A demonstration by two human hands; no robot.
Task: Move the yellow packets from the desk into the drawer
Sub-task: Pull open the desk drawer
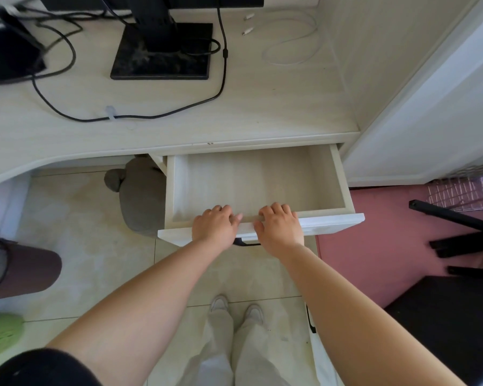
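The pale wooden drawer [333,176] under the desk top [179,126] stands pulled out, and its visible floor holds nothing. My left hand [215,225] and my right hand [279,225] sit side by side on the drawer's front panel [332,222], fingers curled over its top edge into the drawer. A dark handle shows just below the panel between my wrists. No yellow packet shows anywhere in this view, neither on the desk nor in the drawer.
A black monitor stand [162,51] and black cables [140,117] lie on the desk, with a white cable [290,43] at the back right. A grey cushion [140,196] sits under the desk. A white cabinet [430,121] stands right, black chair legs [457,232] on pink flooring.
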